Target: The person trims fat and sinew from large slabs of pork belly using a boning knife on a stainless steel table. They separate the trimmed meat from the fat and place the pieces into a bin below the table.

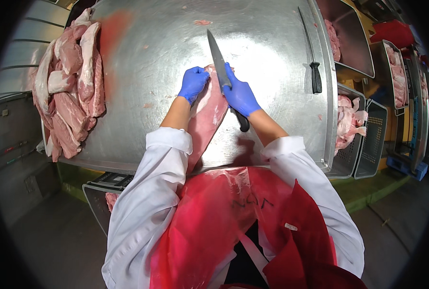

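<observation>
A long pale-pink piece of meat point(206, 120) lies lengthwise on the metal table, running from its front edge up between my hands. My left hand point(193, 84), in a blue glove, is closed at the far left end of the meat, its fingertips pinching the edge there. My right hand point(242, 96), also gloved in blue, grips a knife point(216, 54) with a black handle. The blade points away from me and slightly left, resting over or against the meat's right side. Whether it cuts into the meat cannot be made out.
A heap of meat pieces point(72, 86) lies at the table's left. At the right lies a sharpening steel point(313, 62) with a black handle. Grey crates point(372, 139) and metal trays point(354, 36) holding meat stand past the table's right edge. Small scraps point(203, 22) dot the metal table point(147, 53).
</observation>
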`<state>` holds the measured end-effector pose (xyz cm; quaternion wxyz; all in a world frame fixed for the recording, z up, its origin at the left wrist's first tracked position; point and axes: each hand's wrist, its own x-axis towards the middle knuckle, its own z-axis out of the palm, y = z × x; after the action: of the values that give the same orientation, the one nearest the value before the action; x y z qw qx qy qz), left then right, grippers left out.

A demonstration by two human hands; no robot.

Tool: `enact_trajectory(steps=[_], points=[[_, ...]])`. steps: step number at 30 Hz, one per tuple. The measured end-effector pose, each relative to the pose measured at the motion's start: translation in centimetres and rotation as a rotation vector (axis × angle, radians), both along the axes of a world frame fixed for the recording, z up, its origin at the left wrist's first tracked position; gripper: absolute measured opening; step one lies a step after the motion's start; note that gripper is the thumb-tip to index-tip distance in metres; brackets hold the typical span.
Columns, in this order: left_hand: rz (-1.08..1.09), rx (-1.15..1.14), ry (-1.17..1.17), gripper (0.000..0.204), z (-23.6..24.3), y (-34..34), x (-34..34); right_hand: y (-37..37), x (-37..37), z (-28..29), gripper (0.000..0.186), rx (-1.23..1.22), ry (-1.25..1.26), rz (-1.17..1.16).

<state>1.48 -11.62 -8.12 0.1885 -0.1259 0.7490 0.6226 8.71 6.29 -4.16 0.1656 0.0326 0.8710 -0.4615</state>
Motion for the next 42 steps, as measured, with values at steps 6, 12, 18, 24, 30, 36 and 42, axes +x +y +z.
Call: enact_trajectory(steps=[6, 12, 18, 24, 30, 36, 42], points=[[0.066, -0.026, -0.016, 0.016, 1.8, 0.6, 1.5, 0.2, 6.2, 1.5, 0.069, 0.003, -0.105, 0.141], [-0.027, -0.107, 0.166, 0.022, 0.3, 1.2, 3.7, -1.8, 1.4, -0.7, 0.070, -0.017, -0.054, -0.038], [-0.053, -0.309, 0.383, 0.025, 0.1, 0.4, 3.7, -0.9, 4.8, -0.4, 0.076, -0.270, -0.091, -0.221], [0.164, 0.270, -0.027, 0.019, -1.2, 0.7, -2.2, 1.4, 3.8, -0.4, 0.075, -0.211, -0.168, -0.237], [-0.408, 0.020, -0.192, 0.013, -0.8, 0.2, -5.3, 2.4, 5.0, -2.1, 0.074, -0.136, -0.098, -0.230], [-0.614, -0.306, 0.113, 0.023, 0.7, -0.9, -3.2, 3.3, 5.7, -3.2, 0.074, -0.019, -0.035, -0.186], [-0.536, -0.531, 0.094, 0.033, 2.9, 0.4, -0.9, 3.4, 5.4, -2.7, 0.074, 0.003, 0.089, -0.158]])
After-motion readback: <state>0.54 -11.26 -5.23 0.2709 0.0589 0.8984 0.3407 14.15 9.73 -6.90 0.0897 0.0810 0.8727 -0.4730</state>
